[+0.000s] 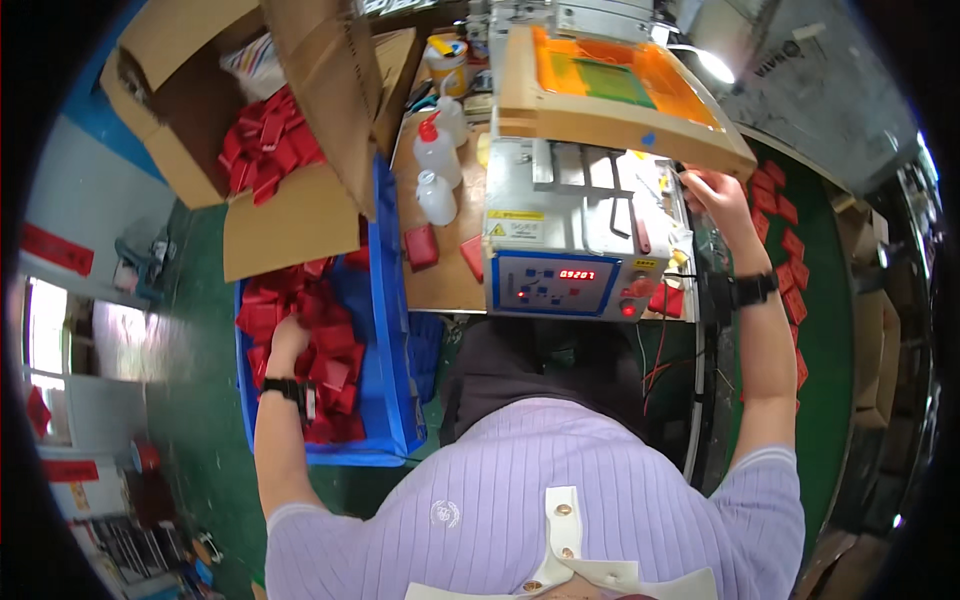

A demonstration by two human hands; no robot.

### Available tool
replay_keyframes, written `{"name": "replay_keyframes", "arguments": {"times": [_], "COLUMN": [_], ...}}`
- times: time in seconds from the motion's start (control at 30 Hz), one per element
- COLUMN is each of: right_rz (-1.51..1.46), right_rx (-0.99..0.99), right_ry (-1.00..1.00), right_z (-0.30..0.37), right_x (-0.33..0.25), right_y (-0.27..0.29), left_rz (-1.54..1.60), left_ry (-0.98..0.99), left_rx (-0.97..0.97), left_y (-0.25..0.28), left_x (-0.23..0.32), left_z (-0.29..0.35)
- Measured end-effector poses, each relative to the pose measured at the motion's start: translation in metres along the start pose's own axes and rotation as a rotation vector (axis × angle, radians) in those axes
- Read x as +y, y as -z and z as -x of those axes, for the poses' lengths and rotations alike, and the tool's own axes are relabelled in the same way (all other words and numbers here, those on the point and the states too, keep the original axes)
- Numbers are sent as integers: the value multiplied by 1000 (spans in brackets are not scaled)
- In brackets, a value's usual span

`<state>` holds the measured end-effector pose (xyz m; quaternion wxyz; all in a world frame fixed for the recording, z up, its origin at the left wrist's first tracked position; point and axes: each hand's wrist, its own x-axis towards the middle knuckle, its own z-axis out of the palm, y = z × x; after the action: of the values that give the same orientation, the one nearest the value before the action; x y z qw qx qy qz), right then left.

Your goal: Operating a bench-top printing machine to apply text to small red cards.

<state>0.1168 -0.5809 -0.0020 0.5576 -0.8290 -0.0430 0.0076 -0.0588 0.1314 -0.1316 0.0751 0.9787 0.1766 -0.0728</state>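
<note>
Red packets [335, 375] heaped in blue crate [385, 425], left of frame, likely for reach. Left hand [290, 342] sunk among them, right hand [718, 198] held by wooden-framed screen [630, 90]; neither grip can be made out.

Green floor [200, 320], pale wall [95, 190], bright window [47, 325], lit lamp [715, 67]

I'm standing in a workshop, a small production floor by the look of it: a metal machine [555, 285] with a lit control panel stands at the bench [440, 292], a wooden frame [620, 126] with an orange sheet above it and plastic bottles [436, 199] beside it. Red pieces [340, 375] crowd a blue crate [392, 400] and an open cardboard box [290, 230] in bulk, and more lie along a green surface [825, 230] to the right.
</note>
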Motion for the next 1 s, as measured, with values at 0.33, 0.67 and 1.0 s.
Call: {"name": "replay_keyframes", "arguments": {"times": [0.33,0.67,1.0], "right_rz": [406,492,190], "right_rx": [-257,287,723], "right_ry": [479,594,-277], "right_z": [-78,31,288], "right_x": [-84,-38,171], "right_y": [-64,-2,204], "left_rz": [667,1389,1147], "left_ry": [-99,-208,-473], "left_rx": [46,-184,-230], "left_y": [64,101,150], "left_x": [82,160,285], "left_z": [7,11,12]}}
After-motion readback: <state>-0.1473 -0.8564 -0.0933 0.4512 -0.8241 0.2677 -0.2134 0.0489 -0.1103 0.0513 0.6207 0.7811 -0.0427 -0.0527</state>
